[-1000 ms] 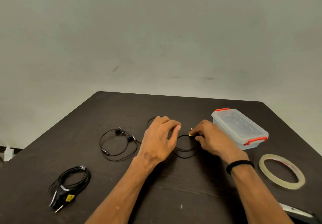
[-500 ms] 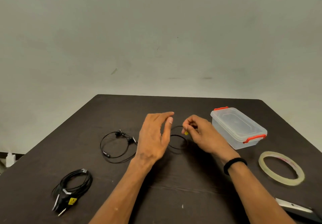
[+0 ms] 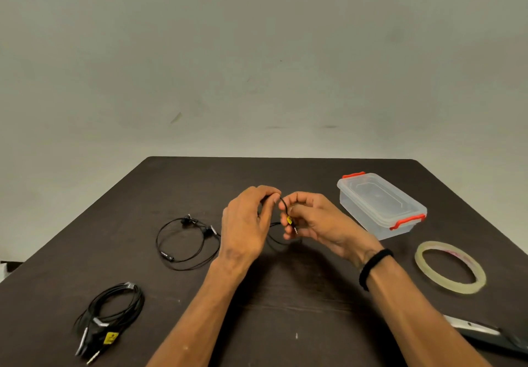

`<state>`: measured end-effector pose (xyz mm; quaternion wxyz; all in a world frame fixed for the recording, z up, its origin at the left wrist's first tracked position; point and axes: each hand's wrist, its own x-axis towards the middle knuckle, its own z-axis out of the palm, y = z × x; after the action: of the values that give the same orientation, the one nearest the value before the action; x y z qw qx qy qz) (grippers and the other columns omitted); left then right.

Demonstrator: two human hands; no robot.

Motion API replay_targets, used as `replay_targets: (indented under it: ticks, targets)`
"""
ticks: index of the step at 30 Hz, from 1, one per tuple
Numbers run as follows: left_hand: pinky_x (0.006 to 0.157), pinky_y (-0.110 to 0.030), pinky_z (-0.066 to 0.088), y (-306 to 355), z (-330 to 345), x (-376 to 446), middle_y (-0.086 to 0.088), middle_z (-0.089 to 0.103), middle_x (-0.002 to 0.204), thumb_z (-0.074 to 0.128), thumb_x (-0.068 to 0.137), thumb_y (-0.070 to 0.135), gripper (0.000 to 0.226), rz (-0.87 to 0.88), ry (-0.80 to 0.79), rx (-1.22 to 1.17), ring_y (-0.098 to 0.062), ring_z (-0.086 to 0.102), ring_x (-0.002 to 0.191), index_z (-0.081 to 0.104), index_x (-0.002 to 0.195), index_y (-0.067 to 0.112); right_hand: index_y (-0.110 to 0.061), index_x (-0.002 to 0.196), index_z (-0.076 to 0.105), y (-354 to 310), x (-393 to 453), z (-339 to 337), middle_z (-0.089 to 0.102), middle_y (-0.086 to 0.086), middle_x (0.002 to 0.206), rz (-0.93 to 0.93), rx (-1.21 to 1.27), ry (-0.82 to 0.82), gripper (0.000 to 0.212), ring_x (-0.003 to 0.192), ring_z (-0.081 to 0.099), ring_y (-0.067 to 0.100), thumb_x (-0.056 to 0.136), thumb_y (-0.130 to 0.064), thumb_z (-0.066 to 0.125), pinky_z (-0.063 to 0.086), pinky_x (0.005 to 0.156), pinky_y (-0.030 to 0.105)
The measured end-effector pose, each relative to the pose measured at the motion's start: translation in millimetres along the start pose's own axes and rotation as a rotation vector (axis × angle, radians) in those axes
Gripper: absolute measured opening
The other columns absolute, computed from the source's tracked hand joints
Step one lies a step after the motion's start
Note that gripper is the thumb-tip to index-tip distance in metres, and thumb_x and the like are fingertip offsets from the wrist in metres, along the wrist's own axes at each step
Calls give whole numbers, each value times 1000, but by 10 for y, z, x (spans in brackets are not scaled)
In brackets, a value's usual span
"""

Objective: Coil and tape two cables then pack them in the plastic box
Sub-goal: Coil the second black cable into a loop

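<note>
A thin black cable (image 3: 283, 206) with a yellow tag near its plug is held up between both hands above the table's middle. My left hand (image 3: 248, 224) pinches its loop at the top. My right hand (image 3: 311, 221) grips the tagged plug end, fingers curled. More of this cable hangs down to the table below the hands. A coiled, taped black cable (image 3: 114, 309) with a yellow tag lies at the front left. The clear plastic box (image 3: 381, 205), lid on with red clips, stands at the right. A roll of clear tape (image 3: 450, 266) lies flat to the right.
Black earphones (image 3: 185, 244) lie loosely looped on the dark table (image 3: 285, 295), left of my hands. Scissors (image 3: 485, 334) lie at the front right edge. A pale wall stands behind the table.
Both hands have lifted the black cable off the table. My left hand went from open over the loop to pinching it, and the two hands came closer together.
</note>
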<state>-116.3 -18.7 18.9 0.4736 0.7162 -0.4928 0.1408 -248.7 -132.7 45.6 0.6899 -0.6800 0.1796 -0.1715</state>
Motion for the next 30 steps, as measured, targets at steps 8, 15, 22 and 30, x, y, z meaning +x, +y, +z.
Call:
replay_targets:
  ticks: [8, 15, 22, 30]
  targets:
    - [63, -38, 54, 73, 8, -18, 12, 58, 88, 54, 105, 45, 18, 119, -56, 56, -9, 58, 74, 69, 112, 41, -15, 69, 50, -71, -40, 45, 28, -1, 55, 171, 120, -29, 25, 48, 13, 10, 82, -5, 31, 8, 47, 26]
    - [62, -38, 53, 70, 7, -6, 12, 58, 86, 54, 104, 42, 21, 118, -25, 48, -11, 57, 72, 72, 113, 34, -19, 62, 46, -101, -18, -4, 22, -3, 54, 157, 170, -57, 37, 46, 13, 10, 96, -31, 34, 8, 48, 28]
    - [61, -36, 54, 23, -70, 19, 13, 57, 98, 52, 108, 37, 19, 220, -49, 130, -8, 58, 74, 69, 117, 33, -9, 86, 70, -119, -32, -10, 72, 14, 82, 14, -64, 42, 65, 73, 67, 21, 108, -60, 34, 56, 74, 34]
    - [64, -29, 54, 43, -72, 20, 15, 59, 97, 52, 107, 34, 22, 197, -35, 49, -8, 59, 76, 71, 118, 28, -9, 88, 67, -111, -70, -8, 65, 10, 79, 90, 321, -131, 32, 65, 62, 19, 107, -31, 54, 63, 69, 35]
